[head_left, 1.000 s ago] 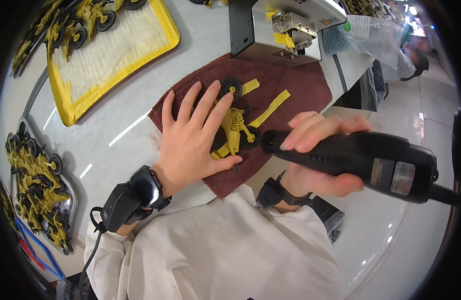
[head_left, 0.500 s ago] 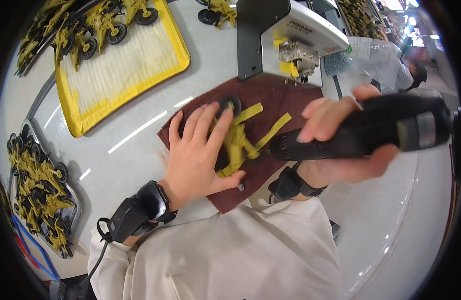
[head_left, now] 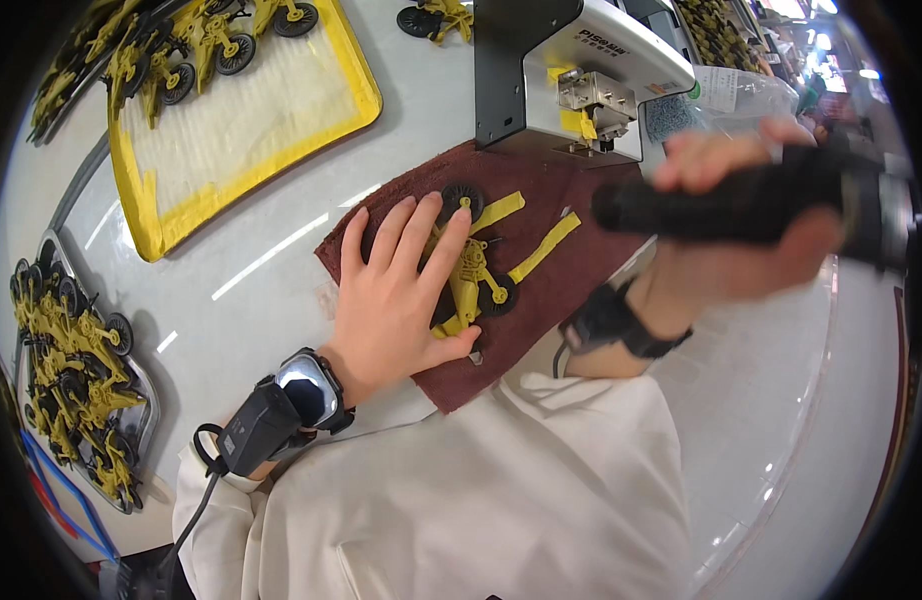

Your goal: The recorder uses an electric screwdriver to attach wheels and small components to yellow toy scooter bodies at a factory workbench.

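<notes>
A yellow toy motorcycle (head_left: pixel 469 275) with black wheels lies on a maroon cloth (head_left: pixel 406 195). My left hand (head_left: pixel 391 290) rests over it with fingers spread, the index fingertip near the upper wheel and the thumb by the lower end; part of the toy is hidden under the palm. My right hand (head_left: pixel 726 165) is wrapped round a black handheld power tool (head_left: pixel 721 208), raised to the right of the toy, apart from it and blurred by motion. Two flat yellow strips lie beside the toy: one strip (head_left: pixel 501 209) near the upper wheel, another strip (head_left: pixel 544 248) farther right.
A grey and black machine (head_left: pixel 526 85) with a metal block stands at the far edge of the cloth. At far left, a yellow-edged tray (head_left: pixel 251 215) holds several toy motorcycles. A metal tray (head_left: pixel 153 405) heaped with more sits at left. A clear plastic bag (head_left: pixel 766 95) lies far right.
The power tool has risen and moved right, away from the toy, uncovering its lower wheel. My left hand stays over the toy in nearly the same place.
</notes>
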The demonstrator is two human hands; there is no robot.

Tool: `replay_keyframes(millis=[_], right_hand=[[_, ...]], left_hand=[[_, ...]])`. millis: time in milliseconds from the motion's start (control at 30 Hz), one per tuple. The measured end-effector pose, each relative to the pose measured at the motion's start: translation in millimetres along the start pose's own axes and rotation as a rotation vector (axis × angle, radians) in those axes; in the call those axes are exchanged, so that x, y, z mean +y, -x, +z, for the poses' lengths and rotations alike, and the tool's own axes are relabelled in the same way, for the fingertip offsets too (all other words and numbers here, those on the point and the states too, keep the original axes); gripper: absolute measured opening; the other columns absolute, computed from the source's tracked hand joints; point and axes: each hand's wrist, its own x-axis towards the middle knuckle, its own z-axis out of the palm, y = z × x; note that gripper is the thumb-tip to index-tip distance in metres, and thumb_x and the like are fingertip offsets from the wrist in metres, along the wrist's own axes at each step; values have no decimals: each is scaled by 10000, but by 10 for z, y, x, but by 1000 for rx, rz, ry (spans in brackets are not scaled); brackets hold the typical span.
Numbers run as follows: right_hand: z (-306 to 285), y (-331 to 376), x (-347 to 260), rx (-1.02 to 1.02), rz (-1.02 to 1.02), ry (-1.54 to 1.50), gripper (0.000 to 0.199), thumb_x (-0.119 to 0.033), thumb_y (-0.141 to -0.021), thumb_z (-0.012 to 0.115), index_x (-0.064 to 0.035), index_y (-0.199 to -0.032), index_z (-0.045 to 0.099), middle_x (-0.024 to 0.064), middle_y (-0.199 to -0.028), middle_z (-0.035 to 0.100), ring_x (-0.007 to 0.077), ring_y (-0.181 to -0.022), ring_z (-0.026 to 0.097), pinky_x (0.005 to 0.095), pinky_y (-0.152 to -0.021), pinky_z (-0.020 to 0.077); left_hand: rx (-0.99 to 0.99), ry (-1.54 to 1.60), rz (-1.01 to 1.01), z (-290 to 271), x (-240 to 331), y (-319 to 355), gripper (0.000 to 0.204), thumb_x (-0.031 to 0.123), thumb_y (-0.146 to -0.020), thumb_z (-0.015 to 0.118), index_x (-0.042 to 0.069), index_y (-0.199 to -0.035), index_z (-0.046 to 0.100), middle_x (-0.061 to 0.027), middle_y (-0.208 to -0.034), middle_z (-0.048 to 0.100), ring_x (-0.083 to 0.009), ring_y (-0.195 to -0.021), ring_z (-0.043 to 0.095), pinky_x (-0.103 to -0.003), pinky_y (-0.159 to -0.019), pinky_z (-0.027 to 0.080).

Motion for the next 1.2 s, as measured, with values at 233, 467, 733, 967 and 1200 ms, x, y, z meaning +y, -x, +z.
replay_keyframes(millis=[233,467,733,967,1200], right_hand=[[-272,797,-228,-522,-224,-596,777,-617,-801,506,29,-1191,320,127,-687,561,267,-551,565,409,-700,418],[-136,976,-120,-392,-279,-537,783,-627,-809,488,36,-1183,306,161,-719,583,276,-544,570,421,-650,432],[68,843,-31,-675,-283,-504,662,-535,-821,562,21,-1097,332,155,-722,586,257,-565,585,405,-599,463],[-216,958,-261,-292,-278,-406,636,-610,-731,572,-15,-923,451,40,-515,479,163,-446,474,296,-485,349],[-337,533,23,291,60,-283,603,-452,-898,382,41,-1244,340,68,-731,501,192,-674,484,409,-847,401]], left_hand=[[46,28,32,52,-32,36,914,382,-549,764,82,-1318,372,-165,-1298,376,-327,-1204,356,-524,-1006,236],[46,17,28,71,-31,42,922,374,-536,741,93,-1332,371,-165,-1321,364,-333,-1214,355,-503,-1012,233],[73,8,42,53,-117,0,913,373,-537,727,93,-1331,375,-163,-1311,381,-337,-1205,365,-525,-1010,232],[143,129,61,-53,-30,100,942,362,-498,752,17,-1293,384,-219,-1252,393,-350,-1160,393,-511,-979,246],[106,151,104,-312,66,311,995,156,-573,700,44,-1410,174,-267,-1321,288,-361,-1096,402,-383,-926,322]])
